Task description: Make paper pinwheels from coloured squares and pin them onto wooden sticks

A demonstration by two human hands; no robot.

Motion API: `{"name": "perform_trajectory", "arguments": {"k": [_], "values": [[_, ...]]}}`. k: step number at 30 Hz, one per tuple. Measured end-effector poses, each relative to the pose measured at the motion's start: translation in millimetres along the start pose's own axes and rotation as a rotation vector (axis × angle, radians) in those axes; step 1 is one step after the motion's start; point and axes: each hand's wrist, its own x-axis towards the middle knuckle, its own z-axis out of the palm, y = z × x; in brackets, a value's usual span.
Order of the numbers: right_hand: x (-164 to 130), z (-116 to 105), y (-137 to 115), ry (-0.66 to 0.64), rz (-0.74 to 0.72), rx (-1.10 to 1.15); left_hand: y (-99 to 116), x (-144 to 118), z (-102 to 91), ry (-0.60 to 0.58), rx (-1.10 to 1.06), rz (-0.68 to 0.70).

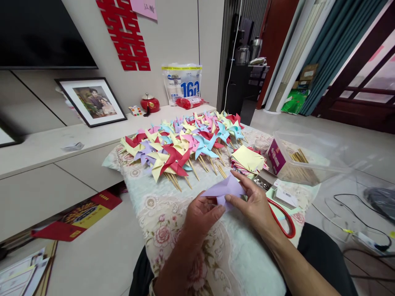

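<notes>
The purple paper [231,187] is plain and thin, bent into a loose folded shape: a long pointed corner reaches out to the left, a smaller flap hangs below it, and the upper part rises towards the right. It is held just above the floral tablecloth [168,224], between the middle of the table and the near edge.

The right hand [251,197] is partly closed, pinching the paper, its thumb flat on the near face and its index finger stretched along the top corner. The left hand [202,216] is curled half shut around the lower left part, fingers beneath the pointed corner and thumb beside the flap; how firmly it grips, I cannot tell.

Paper pinwheels [175,160] on sticks crowd the far half of the table. Towards the right edge lie a stack of paper squares [249,158], a clear plastic box [304,174] holding sticks, and red-handled scissors [291,228], close to the right forearm.
</notes>
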Motion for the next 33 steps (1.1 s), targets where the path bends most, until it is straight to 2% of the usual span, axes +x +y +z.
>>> {"name": "perform_trajectory", "arguments": {"k": [4,12,18,23,27,33], "values": [[-1.9,3.8,0.2,-0.009,0.045,0.084,0.4,0.2,4.2,-0.018,-0.013,-0.003],[-6.1,11.0,1.4,-0.031,0.043,0.042,-7.9,2.6,-9.0,0.153,0.153,-0.1],[-2.2,0.9,-0.5,-0.198,0.18,0.224,-3.5,1.6,-5.5,0.258,0.104,-0.13],[-1.6,-2.2,0.7,-0.222,0.242,0.309,-3.6,1.6,-5.6,0.269,0.112,-0.158],[-4.4,1.7,-1.5,-0.267,0.212,0.237,-7.1,2.4,-10.0,0.263,0.164,-0.156],[-4.4,5.7,1.1,-0.184,0.044,-0.031,-3.7,1.5,-8.4,0.261,0.29,-0.182]]}}
